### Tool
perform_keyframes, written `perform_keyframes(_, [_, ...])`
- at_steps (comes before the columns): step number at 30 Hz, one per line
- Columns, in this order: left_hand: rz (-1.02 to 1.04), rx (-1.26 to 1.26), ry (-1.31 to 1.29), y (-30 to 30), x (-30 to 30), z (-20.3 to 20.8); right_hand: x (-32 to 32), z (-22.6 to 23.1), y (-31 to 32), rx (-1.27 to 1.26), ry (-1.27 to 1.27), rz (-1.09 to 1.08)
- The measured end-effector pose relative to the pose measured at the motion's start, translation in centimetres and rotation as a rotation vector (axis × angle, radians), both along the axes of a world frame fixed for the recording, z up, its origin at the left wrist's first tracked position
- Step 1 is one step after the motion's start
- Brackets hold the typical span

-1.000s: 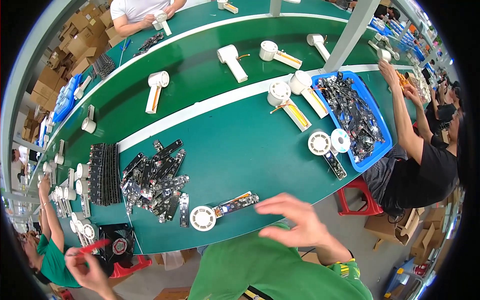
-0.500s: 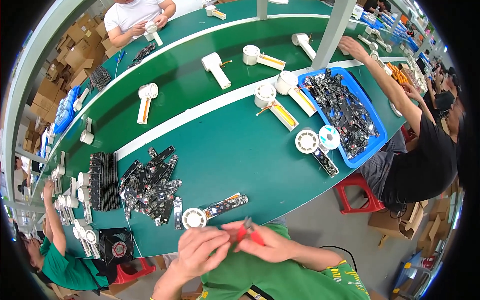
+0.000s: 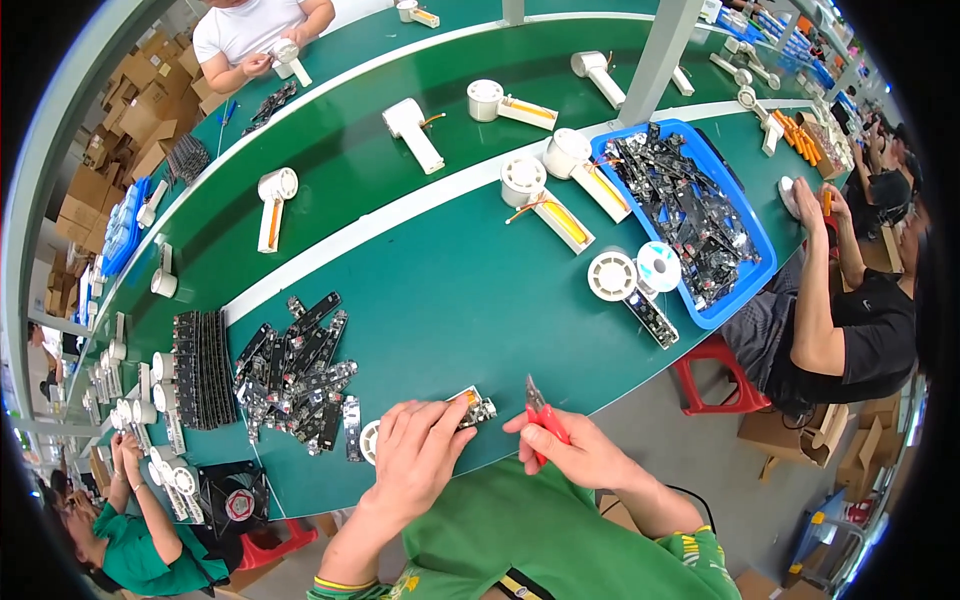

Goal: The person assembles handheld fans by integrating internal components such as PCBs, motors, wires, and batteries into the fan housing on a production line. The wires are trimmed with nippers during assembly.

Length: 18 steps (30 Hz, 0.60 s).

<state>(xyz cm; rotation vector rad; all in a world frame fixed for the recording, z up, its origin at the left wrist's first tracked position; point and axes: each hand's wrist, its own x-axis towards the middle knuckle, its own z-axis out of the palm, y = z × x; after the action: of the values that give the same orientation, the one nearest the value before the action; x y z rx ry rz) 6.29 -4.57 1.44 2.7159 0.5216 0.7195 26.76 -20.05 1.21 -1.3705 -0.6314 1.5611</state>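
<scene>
My right hand [image 3: 570, 452] grips red-handled cutters [image 3: 544, 412], their metal jaws pointing up and away over the table. My left hand [image 3: 418, 452] lies over a white handheld fan [image 3: 370, 442] at the near table edge, its fingers wrapped on the handle part. Much of that fan is hidden under the hand; its round head shows at the left, and the circuit board end with a yellow-orange cell [image 3: 470, 400] sticks out at the right. Just left of it stands a single narrow circuit board [image 3: 352, 428], beside a loose heap of black circuit boards [image 3: 295, 370].
Neat stacked boards [image 3: 203, 368] lie left of the heap. At the right sit a blue tray [image 3: 765, 262] of boards, a solder-like reel [image 3: 658, 267] and more fans [image 3: 612, 276]. Beyond runs a green belt [image 3: 340, 205] carrying fans. Co-workers sit left, right and across; a metal post [image 3: 655, 75] rises behind.
My hands have parted: the left has come down onto the fan, the right has moved right with the cutters. Fans on the belt shifted left. The right co-worker's arm drew back from the belt.
</scene>
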Motion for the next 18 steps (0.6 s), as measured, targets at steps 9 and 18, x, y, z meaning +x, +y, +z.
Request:
perform_keyframes(9, [0.051, -0.086, -0.101, -0.1, -0.6, 0.7, -0.1, 1.6, 2.2, 0.006, -0.165, 0.067])
perform_keyframes(18, [0.058, -0.052, -0.107, -0.7, -1.5, 0.9, 0.2, 1.7, 2.6, 0.111, -0.173, 0.062])
